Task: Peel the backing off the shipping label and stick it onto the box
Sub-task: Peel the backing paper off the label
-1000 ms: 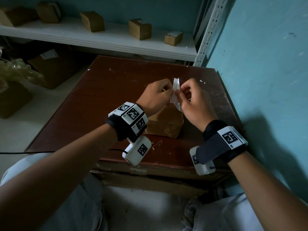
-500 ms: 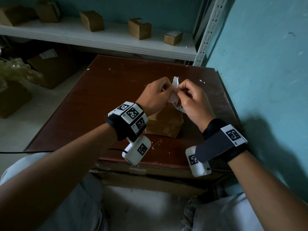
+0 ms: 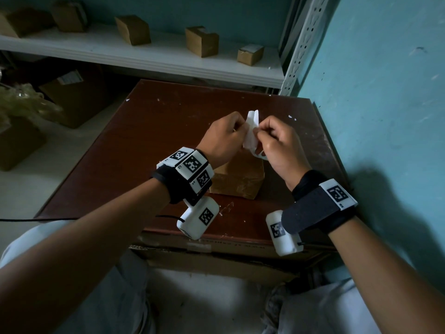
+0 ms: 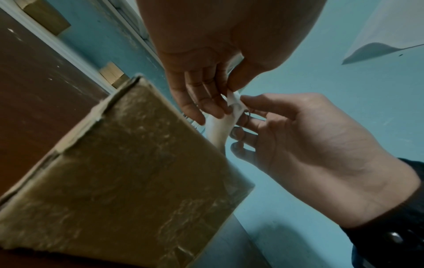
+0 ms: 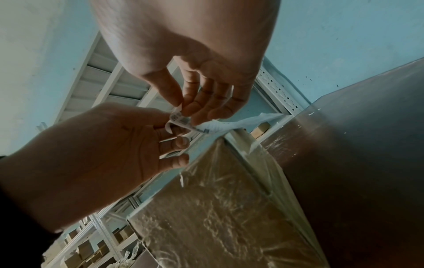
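A small white shipping label [image 3: 251, 134] is held upright above a brown taped cardboard box [image 3: 238, 180] on the table. My left hand [image 3: 228, 138] pinches the label's left side between thumb and fingers. My right hand [image 3: 269, 138] pinches its near corner, where a strip curls downward. In the left wrist view the label [image 4: 220, 130] hangs between the left hand [image 4: 206, 101] and the right hand [image 4: 263, 123], just past the box [image 4: 126, 172]. The right wrist view shows print on the label [image 5: 183, 120], with the box [image 5: 218, 208] below.
The dark red-brown table [image 3: 156, 141] stands against a teal wall [image 3: 385, 116] on the right. Behind it a white shelf [image 3: 149, 56] carries several small cardboard boxes. Larger boxes [image 3: 72, 97] and crumpled plastic wrap sit on the floor at the left.
Both hands stay over the box with only small finger shifts. The right hand has drawn slightly away from the left, and a strip of the label now curls out beneath it.
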Demonstrator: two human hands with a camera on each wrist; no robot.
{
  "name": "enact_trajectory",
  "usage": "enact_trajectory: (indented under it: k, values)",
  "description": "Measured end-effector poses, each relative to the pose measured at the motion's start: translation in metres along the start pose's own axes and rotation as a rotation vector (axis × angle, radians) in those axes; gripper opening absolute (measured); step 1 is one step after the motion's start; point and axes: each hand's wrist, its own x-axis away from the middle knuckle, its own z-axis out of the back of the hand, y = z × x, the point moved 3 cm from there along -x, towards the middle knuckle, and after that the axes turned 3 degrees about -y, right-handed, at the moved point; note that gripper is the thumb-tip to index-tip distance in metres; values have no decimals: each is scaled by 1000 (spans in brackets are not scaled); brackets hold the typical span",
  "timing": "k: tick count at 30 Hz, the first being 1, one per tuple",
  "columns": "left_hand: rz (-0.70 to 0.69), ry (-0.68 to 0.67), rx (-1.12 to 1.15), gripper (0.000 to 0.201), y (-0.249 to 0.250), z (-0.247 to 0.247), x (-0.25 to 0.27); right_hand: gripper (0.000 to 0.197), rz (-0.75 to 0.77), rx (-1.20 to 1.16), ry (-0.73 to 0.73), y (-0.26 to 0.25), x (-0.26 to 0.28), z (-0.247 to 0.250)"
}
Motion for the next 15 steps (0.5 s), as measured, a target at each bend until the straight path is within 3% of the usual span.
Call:
enact_trajectory:
  k: [15]
  values:
    - [35, 13, -5, 15, 2, 0, 0, 18, -11, -18, 17, 4, -3, 0]
